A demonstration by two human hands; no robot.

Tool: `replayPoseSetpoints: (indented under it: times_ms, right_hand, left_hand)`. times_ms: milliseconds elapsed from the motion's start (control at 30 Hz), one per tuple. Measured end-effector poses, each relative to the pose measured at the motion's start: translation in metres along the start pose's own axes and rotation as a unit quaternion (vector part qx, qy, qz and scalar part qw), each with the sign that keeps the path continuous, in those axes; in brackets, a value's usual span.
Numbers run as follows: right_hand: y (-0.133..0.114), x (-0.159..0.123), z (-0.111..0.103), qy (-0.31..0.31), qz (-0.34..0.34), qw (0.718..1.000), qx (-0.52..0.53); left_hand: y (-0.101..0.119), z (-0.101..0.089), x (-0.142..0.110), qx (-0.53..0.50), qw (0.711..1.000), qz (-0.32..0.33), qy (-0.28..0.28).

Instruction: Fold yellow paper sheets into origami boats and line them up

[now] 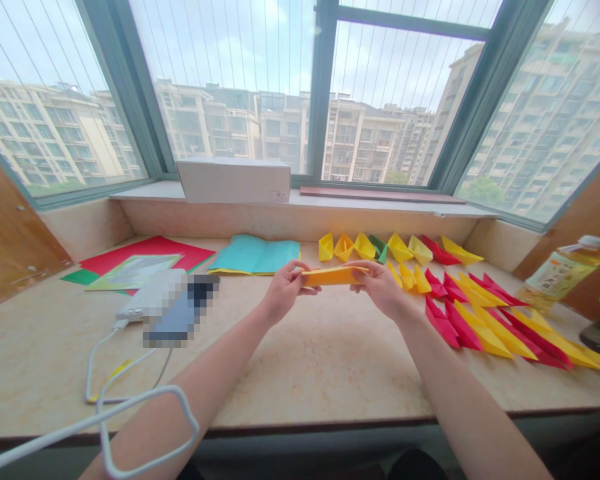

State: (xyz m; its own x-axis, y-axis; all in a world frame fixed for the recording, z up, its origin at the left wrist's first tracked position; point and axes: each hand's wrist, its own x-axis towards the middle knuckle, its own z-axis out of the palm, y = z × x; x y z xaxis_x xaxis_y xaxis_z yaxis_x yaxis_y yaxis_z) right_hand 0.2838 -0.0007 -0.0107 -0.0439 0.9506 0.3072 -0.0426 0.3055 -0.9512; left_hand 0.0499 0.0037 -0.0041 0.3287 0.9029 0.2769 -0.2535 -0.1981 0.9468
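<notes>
A folded strip of orange-yellow paper point(330, 276) is held level above the counter, stretched between both hands. My left hand point(286, 288) pinches its left end, thumb on top and fingers beneath. At the other end, my right hand point(377, 285) grips the paper the same way. Just right of my right hand, small yellow folded paper boats point(407, 277) stand on the counter. Behind them runs a row of yellow, green and red paper boats point(365, 247). Further right lie several red and yellow folded boats point(490, 323) in rows.
Turquoise paper sheets point(255, 255) lie behind my left hand. Red paper point(130, 252), a white power bank point(153, 297) with a cable point(145, 400) and a blurred phone point(177, 320) are at left. A drink bottle point(563, 270) stands right; a white box point(234, 182) rests on the sill.
</notes>
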Motion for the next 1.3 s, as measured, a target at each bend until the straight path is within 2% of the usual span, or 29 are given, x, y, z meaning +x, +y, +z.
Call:
replayPoseSetpoints:
  times_ms: [133,200,267,333,433,533,633,700,833,900,1033,1167,1300]
  right_hand:
    - [0.003,-0.001,0.001,-0.011,-0.002,0.999,0.035]
    - [0.003,-0.002,0.003,-0.022,-0.013,0.999,0.027]
    - [0.002,-0.003,0.005,-0.032,-0.024,0.999,0.004]
    - [0.003,-0.003,0.006,-0.040,-0.034,0.998,-0.016]
    - [0.003,-0.002,0.008,-0.016,-0.038,0.999,0.002]
    - [0.001,-0.004,0.011,-0.009,-0.011,0.997,0.076]
    - [0.001,-0.007,0.016,-0.058,0.015,0.993,0.101]
    - [0.004,-0.007,0.019,-0.069,0.010,0.995,0.073]
    - [0.010,-0.004,0.019,-0.017,-0.016,1.000,0.002]
    - [0.010,-0.004,0.020,-0.033,-0.024,0.999,-0.030]
    - [0.003,-0.009,0.025,-0.080,-0.028,0.994,-0.064]
    - [-0.004,-0.014,0.032,-0.059,-0.044,0.995,-0.062]
    - [-0.006,-0.015,0.035,-0.059,-0.043,0.997,-0.011]
  left_hand:
    - [0.003,-0.001,-0.001,-0.056,0.998,-0.006,-0.019]
    - [0.003,-0.002,-0.002,-0.087,0.995,-0.016,-0.046]
    - [0.002,-0.001,-0.003,-0.075,0.995,-0.032,-0.050]
    - [0.001,0.000,-0.004,-0.026,0.997,-0.058,-0.041]
    - [-0.003,0.003,-0.004,0.020,0.995,-0.089,-0.032]
    - [-0.005,0.004,-0.002,0.012,0.997,-0.073,0.008]
    - [-0.006,0.005,0.000,0.006,0.998,-0.041,0.036]
    - [-0.006,0.006,-0.001,0.014,0.999,-0.038,0.014]
    - [-0.010,0.012,-0.006,0.072,0.992,-0.071,-0.075]
    - [-0.012,0.015,-0.009,0.099,0.985,-0.093,-0.102]
    - [-0.015,0.017,-0.011,0.105,0.981,-0.111,-0.123]
    - [-0.012,0.017,-0.009,0.140,0.977,-0.089,-0.135]
    - [-0.010,0.018,-0.008,0.150,0.976,-0.079,-0.137]
